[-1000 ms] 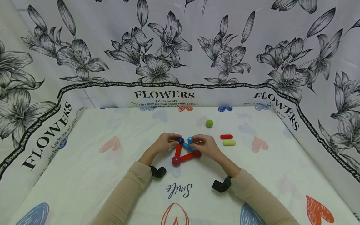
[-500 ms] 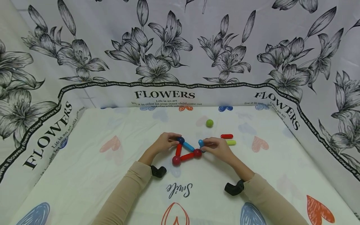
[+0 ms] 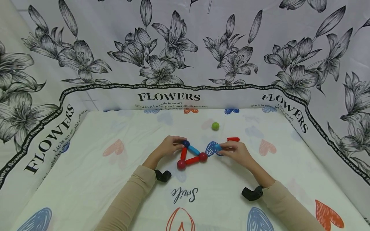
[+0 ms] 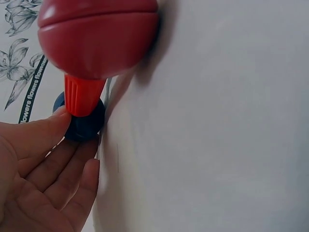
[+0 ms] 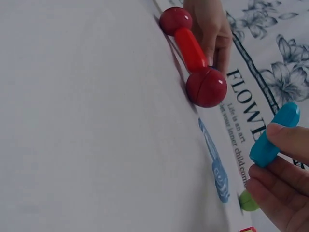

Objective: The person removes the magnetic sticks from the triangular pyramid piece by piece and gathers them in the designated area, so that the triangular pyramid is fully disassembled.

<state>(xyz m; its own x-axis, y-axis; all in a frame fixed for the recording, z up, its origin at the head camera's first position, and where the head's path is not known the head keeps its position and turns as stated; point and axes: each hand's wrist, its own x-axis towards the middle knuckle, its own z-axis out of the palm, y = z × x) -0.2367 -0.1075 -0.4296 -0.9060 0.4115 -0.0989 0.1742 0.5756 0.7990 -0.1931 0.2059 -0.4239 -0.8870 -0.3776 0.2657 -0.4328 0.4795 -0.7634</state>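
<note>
A triangle of toy pieces lies on the white cloth. At its corners are a dark blue ball (image 3: 186,143) and two dark red balls (image 3: 181,165); two red rods (image 3: 192,160) and a light blue rod (image 3: 194,150) join them. My left hand (image 3: 169,147) holds the dark blue ball, thumb on one side and fingers on the other in the left wrist view. To the right of the triangle, my right hand (image 3: 239,153) pinches a loose light blue rod (image 5: 288,115) between thumb and fingers, tilted in the right wrist view.
A green ball (image 3: 215,126) lies beyond the right hand. A loose red rod (image 3: 233,139) sits just behind that hand's fingers. Printed hearts and lettering mark the cloth (image 3: 138,199); a flowered curtain (image 3: 202,70) stands at the back and sides.
My right hand has moved right, away from the triangle, carrying the loose light blue rod. It now covers the yellow-green rod. My left hand stays at the dark blue ball.
</note>
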